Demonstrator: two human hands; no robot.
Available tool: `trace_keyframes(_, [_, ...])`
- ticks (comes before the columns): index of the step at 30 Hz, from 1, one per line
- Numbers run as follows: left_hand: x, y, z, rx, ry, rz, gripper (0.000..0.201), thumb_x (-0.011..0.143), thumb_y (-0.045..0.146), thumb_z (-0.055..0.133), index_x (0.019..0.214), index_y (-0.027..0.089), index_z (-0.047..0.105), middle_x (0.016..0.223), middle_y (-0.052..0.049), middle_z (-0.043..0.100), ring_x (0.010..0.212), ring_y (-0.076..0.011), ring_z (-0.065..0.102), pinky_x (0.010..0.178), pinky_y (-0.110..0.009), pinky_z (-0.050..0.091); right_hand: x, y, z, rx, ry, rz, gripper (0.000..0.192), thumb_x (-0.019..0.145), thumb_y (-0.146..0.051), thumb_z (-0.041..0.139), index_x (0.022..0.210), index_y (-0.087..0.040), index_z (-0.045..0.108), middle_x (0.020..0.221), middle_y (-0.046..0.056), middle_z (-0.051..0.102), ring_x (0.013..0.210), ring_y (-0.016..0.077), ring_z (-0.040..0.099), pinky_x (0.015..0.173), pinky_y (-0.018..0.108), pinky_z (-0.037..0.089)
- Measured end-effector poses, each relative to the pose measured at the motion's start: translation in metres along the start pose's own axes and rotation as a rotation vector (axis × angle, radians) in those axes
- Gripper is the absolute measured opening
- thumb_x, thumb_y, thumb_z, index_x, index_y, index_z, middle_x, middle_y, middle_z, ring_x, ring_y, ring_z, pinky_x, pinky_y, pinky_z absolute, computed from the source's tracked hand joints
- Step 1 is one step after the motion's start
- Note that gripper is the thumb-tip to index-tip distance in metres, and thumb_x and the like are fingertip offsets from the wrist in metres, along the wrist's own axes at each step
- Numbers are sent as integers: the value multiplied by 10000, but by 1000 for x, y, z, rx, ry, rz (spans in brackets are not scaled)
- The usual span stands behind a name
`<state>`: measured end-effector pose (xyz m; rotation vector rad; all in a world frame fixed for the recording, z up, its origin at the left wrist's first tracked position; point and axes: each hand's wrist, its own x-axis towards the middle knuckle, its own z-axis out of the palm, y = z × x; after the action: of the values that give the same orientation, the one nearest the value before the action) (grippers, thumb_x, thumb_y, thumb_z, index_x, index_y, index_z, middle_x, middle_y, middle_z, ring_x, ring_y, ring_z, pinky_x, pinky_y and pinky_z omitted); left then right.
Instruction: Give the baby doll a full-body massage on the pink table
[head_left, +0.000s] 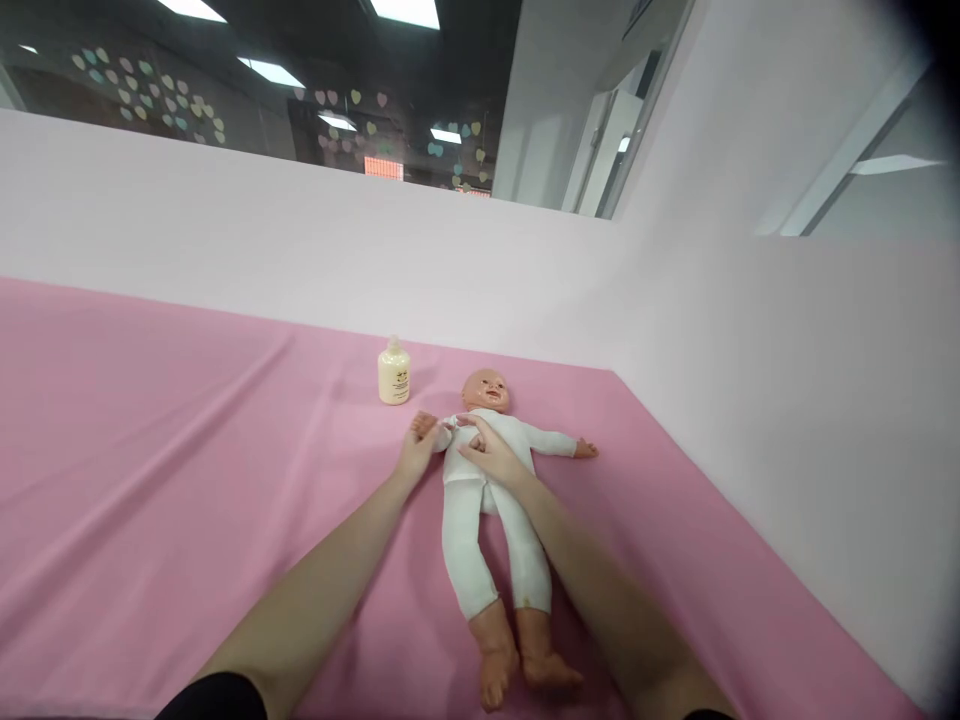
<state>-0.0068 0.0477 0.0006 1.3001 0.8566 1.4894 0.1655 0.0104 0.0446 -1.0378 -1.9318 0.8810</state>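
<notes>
Head view, single frame.

Doll [491, 490] lies on its back, centre of frame, on the table [150, 450], which is covered in a pink cloth. Head toward the top of the frame, feet toward the bottom edge. White one-piece suit; bare head, hands and feet. Its one visible arm stretches out toward the right of the frame; its legs lie straight, close together.

Left hand [417, 447]: just left of the doll's chest, at the shoulder. Fingers curled in, tips together on the doll's near arm or the suit cloth there; cannot tell which, too small. The doll's own hand on that side is hidden under it.

Right hand [487, 450]: lies over the doll's chest, fingers reaching up toward the collar below the chin. Fingertips appear pinched on the white cloth, touching the suit. Forearm runs down across the doll's right-of-frame leg to the bottom edge.

Both forearms bare; a dark sleeve edge shows at the bottom left.

Bottle [394, 372]: cream-coloured, upright, just upper left of the doll's head, near the left hand but apart from it. Small dark mark and lines of print on its label; not readable.

Wall [300, 230]: pale pink panels behind and on the right of the table. Above them, dark glass with pastel heart stickers [150, 90] at upper left, and ceiling lights.
</notes>
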Motion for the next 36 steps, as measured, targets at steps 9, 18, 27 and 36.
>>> trace_keyframes(9, [-17,6,18,315,-177,169,250,809,412,603,785,163,592,697,3,579,653,-131,535,649,-268,462,-11,-6,6,-226,14,-145,680,743,-225,679,1375,-255,430,1364,65,534,1244,232,505,1027,384,426])
trace_keyframes(18, [-22,18,26,591,-247,318,169,823,372,549,816,213,608,812,-38,642,813,-196,588,806,-338,477,-13,0,1,-158,19,-116,664,726,-87,552,1359,-263,457,1282,29,590,1123,216,583,975,344,463])
trace_keyframes(27, [-21,20,23,547,-301,361,316,796,521,559,767,207,531,777,-36,619,776,-193,561,763,-325,455,-12,9,1,-24,-18,-58,558,784,-204,606,1329,-207,486,1166,60,639,976,196,625,895,356,500])
trace_keyframes(36, [-24,27,28,665,-347,457,280,925,336,383,868,196,618,874,-65,655,876,-205,568,865,-358,439,-10,1,-1,-35,-5,-114,523,815,-188,550,1332,-224,482,1304,66,578,1198,203,548,1059,390,412])
